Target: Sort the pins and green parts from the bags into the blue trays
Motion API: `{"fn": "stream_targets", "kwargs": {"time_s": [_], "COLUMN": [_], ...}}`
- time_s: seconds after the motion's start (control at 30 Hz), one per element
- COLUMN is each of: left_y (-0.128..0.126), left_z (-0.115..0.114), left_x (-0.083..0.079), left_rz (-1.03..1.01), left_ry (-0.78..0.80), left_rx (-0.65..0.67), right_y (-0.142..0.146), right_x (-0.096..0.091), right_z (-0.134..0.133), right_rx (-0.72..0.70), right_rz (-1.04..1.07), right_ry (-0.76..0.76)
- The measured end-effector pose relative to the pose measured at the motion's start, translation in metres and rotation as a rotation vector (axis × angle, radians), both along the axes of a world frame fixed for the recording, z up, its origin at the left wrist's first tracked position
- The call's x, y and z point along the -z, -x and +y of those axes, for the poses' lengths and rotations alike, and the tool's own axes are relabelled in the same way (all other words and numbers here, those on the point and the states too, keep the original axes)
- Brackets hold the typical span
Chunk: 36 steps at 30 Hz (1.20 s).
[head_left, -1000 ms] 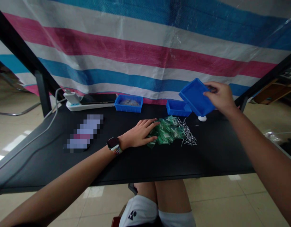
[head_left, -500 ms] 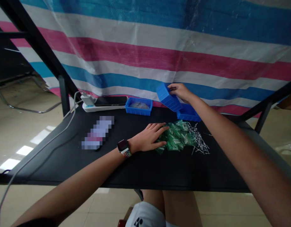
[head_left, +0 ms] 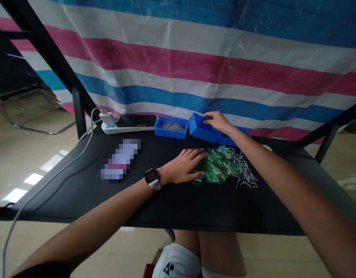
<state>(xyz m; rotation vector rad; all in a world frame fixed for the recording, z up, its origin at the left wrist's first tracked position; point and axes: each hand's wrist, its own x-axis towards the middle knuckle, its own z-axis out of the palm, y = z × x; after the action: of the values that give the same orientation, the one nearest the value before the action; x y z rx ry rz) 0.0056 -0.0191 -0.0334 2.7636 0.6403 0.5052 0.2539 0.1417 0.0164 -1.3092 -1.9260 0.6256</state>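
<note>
Your right hand (head_left: 217, 120) has its fingers closed over the far rim of a blue tray (head_left: 201, 131), thumb toward you. The tray sits low at the back of the black table (head_left: 178, 204); whether its base is fully down you cannot tell from here. Just left of that grip, almost touching the held tray, stands a second blue tray (head_left: 170, 127) with some greyish contents too small to make out. Right of the grip, partly hidden under your forearm, a third blue tray (head_left: 243, 132) shows its edge.

Nearer to you than the grip, your left hand (head_left: 185, 166) lies flat with the fingers apart, holding nothing, its fingertips resting on the left side of a heap of green parts (head_left: 217, 166). A scatter of thin metal pins (head_left: 245, 176) touches the heap's right side. A watch (head_left: 151, 178) sits on your left wrist.

Farther left of the trays, a white power strip (head_left: 107, 129) lies along the back edge with a dark phone (head_left: 136, 120) resting on it. Behind everything hangs a striped tarp (head_left: 195, 65).
</note>
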Motion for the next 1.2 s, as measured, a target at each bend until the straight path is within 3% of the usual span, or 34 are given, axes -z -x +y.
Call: {"fn": "stream_targets", "kwargs": {"time_s": [0.37,0.87,1.07,1.2], "left_y": [0.0,0.0,0.0,0.0], "left_z": [0.0,0.001,0.0,-0.001], "left_x": [0.001,0.004,0.001,-0.001], "left_rz": [-0.013,0.009,0.004,0.008], "left_ry": [0.009,-0.008,0.001,0.007], "left_rx": [0.001,-0.004,-0.003,-0.006], "right_y": [-0.002,0.001,0.008,-0.014], "right_x": [0.011,0.015,0.019,0.011], "right_z": [0.002,-0.013,-0.018,-0.028], "right_rx": [0.03,0.074,0.09,0.131], "right_rz": [-0.055,-0.373,-0.383,-0.283], "right_ry": [0.001,-0.148,-0.182,-0.303]}}
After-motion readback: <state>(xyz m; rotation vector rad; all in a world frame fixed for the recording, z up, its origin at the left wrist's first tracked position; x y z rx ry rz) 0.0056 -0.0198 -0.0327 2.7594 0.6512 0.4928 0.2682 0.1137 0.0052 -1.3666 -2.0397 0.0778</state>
